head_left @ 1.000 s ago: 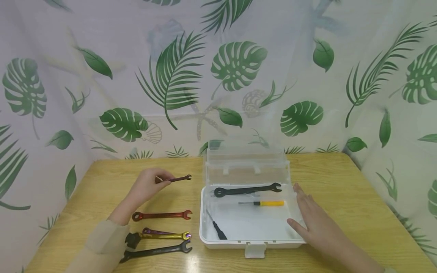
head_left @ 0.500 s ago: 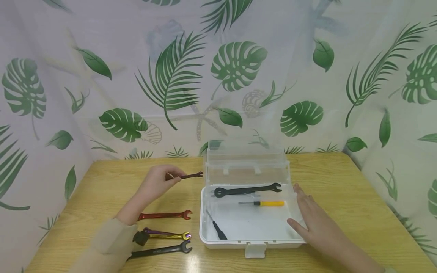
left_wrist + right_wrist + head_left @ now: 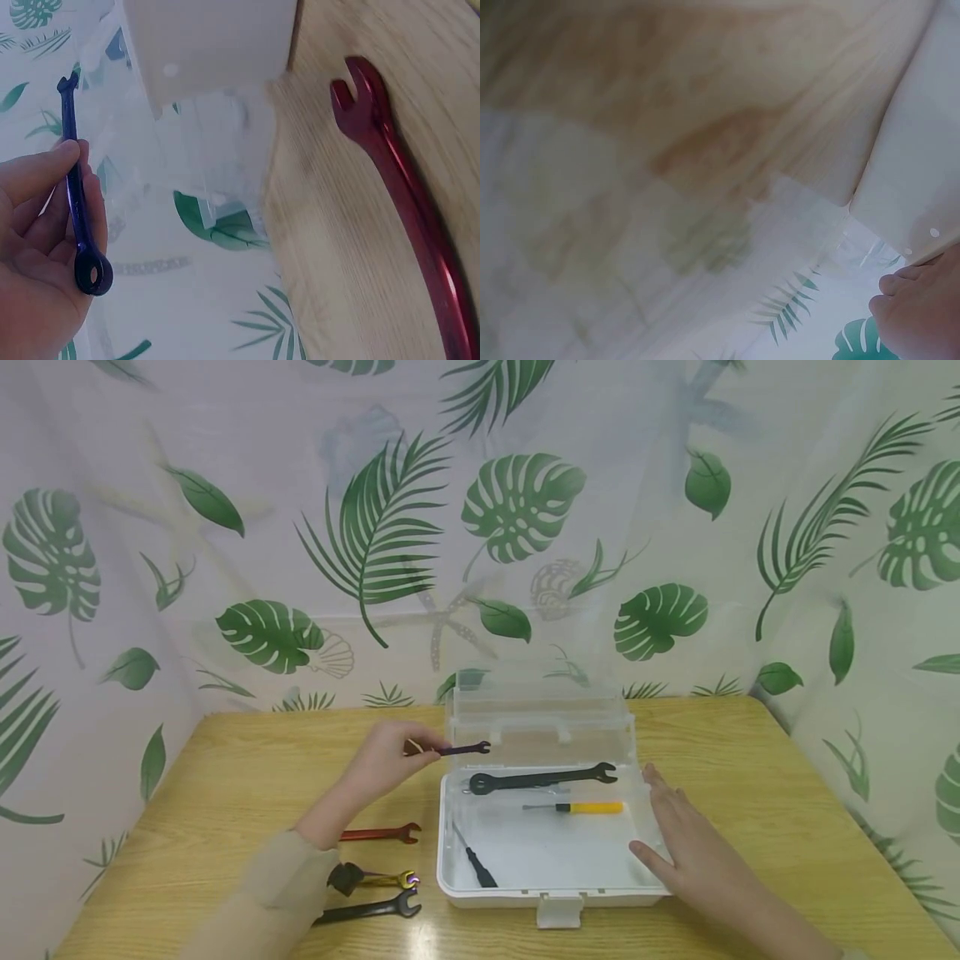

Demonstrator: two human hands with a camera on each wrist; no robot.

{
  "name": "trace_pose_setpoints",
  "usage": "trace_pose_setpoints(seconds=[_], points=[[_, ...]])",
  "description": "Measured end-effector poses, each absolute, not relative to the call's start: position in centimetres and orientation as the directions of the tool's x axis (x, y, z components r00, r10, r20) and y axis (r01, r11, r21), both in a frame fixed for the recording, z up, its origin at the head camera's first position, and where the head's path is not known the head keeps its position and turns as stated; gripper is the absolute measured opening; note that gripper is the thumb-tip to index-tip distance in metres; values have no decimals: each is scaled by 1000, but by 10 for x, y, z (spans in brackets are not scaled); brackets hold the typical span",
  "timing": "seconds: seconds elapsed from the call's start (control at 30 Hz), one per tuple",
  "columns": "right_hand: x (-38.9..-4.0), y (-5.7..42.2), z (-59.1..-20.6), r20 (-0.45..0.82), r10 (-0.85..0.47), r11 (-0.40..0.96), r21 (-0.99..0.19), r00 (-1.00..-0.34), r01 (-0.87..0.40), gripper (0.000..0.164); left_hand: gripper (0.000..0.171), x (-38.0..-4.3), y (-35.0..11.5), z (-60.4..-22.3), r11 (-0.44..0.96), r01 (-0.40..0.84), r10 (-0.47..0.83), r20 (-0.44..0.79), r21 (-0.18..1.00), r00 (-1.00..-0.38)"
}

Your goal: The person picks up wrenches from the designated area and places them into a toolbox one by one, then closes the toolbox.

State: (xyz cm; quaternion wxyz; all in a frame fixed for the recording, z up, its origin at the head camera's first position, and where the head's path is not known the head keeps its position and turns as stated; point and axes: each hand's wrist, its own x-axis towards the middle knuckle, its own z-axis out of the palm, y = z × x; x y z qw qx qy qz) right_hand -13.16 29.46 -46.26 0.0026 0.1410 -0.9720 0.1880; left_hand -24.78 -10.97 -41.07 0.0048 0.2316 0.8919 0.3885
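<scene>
My left hand (image 3: 390,764) pinches a small dark purple-blue wrench (image 3: 73,180) between thumb and fingers, its open jaw pointing right, over the back left corner of a white box (image 3: 555,897). Inside the box lie a large black wrench (image 3: 543,777), a yellow-handled screwdriver (image 3: 596,807) and a black-handled screwdriver (image 3: 480,868). Something thin and pale lies partly hidden behind the black wrench. My right hand (image 3: 697,852) rests with straight fingers against the right side of the box. In the right wrist view only part of that hand (image 3: 922,307) shows.
A clear lid (image 3: 543,735) stands raised at the back of the box. Left of it on the wooden table (image 3: 247,760) lie a red wrench (image 3: 382,834), a gold wrench (image 3: 390,881) and another black wrench (image 3: 367,910), partly covered by my left arm. A leaf-patterned cloth hangs behind.
My left hand has moved to the right with the small wrench, from over the table to the box's back left corner. My right hand has stayed at the box's side.
</scene>
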Motion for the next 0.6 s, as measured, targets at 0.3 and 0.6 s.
trace_pose_setpoints(seconds=[0.3, 0.6], points=[[-131, 295, -465, 76, -278, 884, -371, -958, -286, 92, 15, -251, -84, -409, 561, 441, 472, 167, 700, -866], [-131, 296, -464, 85, -278, 881, -376, -957, -289, 91, 16, -249, -59, -404, 527, 512, 536, 203, 678, -819]])
